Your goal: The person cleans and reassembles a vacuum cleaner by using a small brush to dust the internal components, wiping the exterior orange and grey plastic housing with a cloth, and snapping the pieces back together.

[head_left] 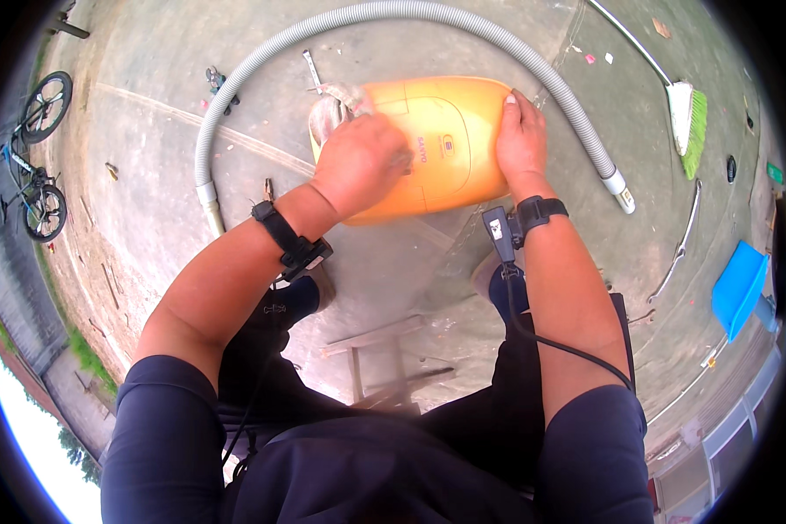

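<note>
An orange canister vacuum cleaner body [450, 188] lies on the concrete in front of my feet. My left hand [364, 159] is closed over its left part, slightly blurred, with a bunched pale rag [348, 98] showing past the fingers' far side. Part of that rag is hidden by the hand. At the opposite end, my right hand [522, 140] grips the rounded edge of the vacuum cleaner, thumb on the top and fingers around the side. Arching behind the body is a grey ribbed hose [271, 63], its light end piece pointing down at the right.
A small wrench [312, 70] lies beyond the rag. To the right are a green-bristled broom [692, 127], a metal rod [679, 249] and a blue dustpan [739, 288]. A bicycle [39, 166] stands far left. A wooden stool-like frame [371, 336] is between my legs.
</note>
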Demonstrator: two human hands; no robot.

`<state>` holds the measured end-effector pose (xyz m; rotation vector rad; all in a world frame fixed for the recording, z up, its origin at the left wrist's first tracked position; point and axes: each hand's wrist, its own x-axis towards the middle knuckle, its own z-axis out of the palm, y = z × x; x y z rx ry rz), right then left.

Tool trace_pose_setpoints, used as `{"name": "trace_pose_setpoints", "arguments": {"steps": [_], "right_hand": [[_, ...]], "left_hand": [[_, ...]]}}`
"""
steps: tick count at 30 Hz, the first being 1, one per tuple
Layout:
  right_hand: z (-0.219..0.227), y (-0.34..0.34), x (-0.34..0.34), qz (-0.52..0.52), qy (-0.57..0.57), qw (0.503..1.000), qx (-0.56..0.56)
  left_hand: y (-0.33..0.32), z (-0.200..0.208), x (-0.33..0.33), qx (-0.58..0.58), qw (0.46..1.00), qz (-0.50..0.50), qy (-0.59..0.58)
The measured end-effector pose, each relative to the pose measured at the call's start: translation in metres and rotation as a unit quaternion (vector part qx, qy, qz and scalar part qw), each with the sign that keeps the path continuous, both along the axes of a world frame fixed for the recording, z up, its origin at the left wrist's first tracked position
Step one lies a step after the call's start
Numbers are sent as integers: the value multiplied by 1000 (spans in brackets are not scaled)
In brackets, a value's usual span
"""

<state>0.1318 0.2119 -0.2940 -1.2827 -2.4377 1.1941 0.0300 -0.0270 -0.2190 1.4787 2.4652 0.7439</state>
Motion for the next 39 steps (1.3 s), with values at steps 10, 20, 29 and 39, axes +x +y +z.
{"name": "trace_pose_setpoints", "arguments": {"steps": [10,20,29,39], "right_hand": [[3,-3,0,-2,-10,1000,-1],[3,-3,1,-6,-16,1000,1],[10,-3,1,-2,-34,999,-10],[7,-2,0,3,-24,999,-23]], "left_hand": [[0,6,19,6,999,-4,-36],[15,3,27,4,973,-211,93],[35,1,24,-5,971,-235,46],[80,-12,-14,51,996,-32,61]]}}
